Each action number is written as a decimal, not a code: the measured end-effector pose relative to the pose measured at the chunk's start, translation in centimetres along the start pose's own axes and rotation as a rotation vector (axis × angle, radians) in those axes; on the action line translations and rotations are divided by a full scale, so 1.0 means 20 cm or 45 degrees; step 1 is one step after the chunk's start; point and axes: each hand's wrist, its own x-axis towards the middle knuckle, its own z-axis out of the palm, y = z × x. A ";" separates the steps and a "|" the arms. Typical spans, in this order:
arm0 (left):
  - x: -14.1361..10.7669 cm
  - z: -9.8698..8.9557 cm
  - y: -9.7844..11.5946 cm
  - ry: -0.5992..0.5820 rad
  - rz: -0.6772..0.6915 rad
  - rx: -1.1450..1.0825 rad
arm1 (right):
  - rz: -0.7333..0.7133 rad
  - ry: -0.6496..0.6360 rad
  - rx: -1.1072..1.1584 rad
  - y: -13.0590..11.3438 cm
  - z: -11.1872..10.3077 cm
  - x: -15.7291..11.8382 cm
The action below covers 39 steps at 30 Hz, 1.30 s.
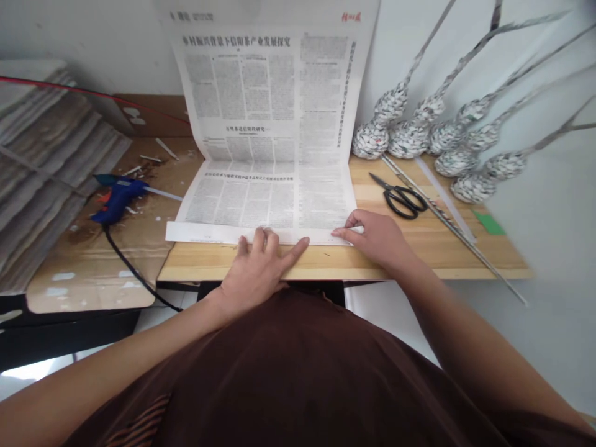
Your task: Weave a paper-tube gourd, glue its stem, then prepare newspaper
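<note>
A newspaper sheet (261, 192) lies on the wooden table (321, 264), its far part rising up against the wall. Along its near edge runs a narrow folded strip. My left hand (258, 264) rests on the middle of that strip, fingers apart, thumb pointing right. At the strip's right end, my right hand (372, 236) pinches the paper between thumb and fingers. Black-handled scissors (403, 200) lie right of the sheet, their tips pointing away to the left.
On the left are a blue glue gun (118, 197) with a black cord, cardboard (97, 267) and stacked newspapers (41, 174). Several woven paper gourd shapes (410, 136) stand at the back right. Thin rods (465, 242) and a green scrap (488, 222) lie near the right edge.
</note>
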 end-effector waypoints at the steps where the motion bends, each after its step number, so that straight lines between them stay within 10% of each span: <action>1: 0.00 0.01 0.00 0.014 0.002 -0.003 | 0.007 0.017 -0.011 0.00 0.00 -0.01; 11: 0.01 0.10 0.03 0.282 0.161 -0.042 | 0.009 0.062 -0.080 0.00 0.02 0.00; 32: 0.09 -0.06 0.08 0.063 0.119 -0.050 | 0.067 0.233 -0.305 -0.02 0.04 -0.06; 36: 0.08 -0.05 0.08 0.098 0.113 -0.053 | -0.143 0.553 -0.334 -0.05 0.01 -0.20; 39: 0.08 -0.03 0.08 0.139 0.110 -0.058 | -0.484 0.497 -0.259 -0.12 0.05 -0.34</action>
